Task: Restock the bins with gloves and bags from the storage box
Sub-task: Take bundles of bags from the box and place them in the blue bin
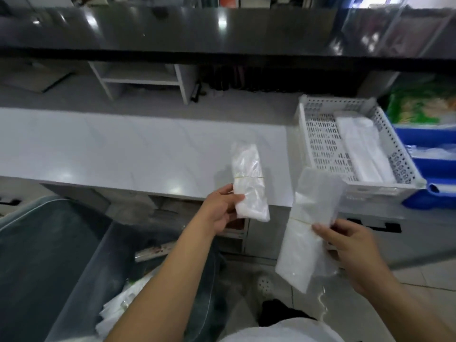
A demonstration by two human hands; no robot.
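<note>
My left hand (220, 208) grips the lower end of a small bundle of clear plastic bags (249, 178) tied with a rubber band, held upright over the counter's front edge. My right hand (355, 253) holds a larger banded bundle of clear bags (308, 225), tilted, just in front of the white perforated bin (320, 144). That bin sits on the counter at the right and has a white stack of bags (362, 149) lying in its right half. The clear storage box (81, 272) stands low at my left, with more white packs (118, 309) in it.
A white counter (123, 144) runs across the middle, under a dark raised ledge (172, 33). Blue bins (434, 166) with clear plastic stand right of the white bin. A small white shelf unit (143, 80) stands at the back. Drawers sit below the counter.
</note>
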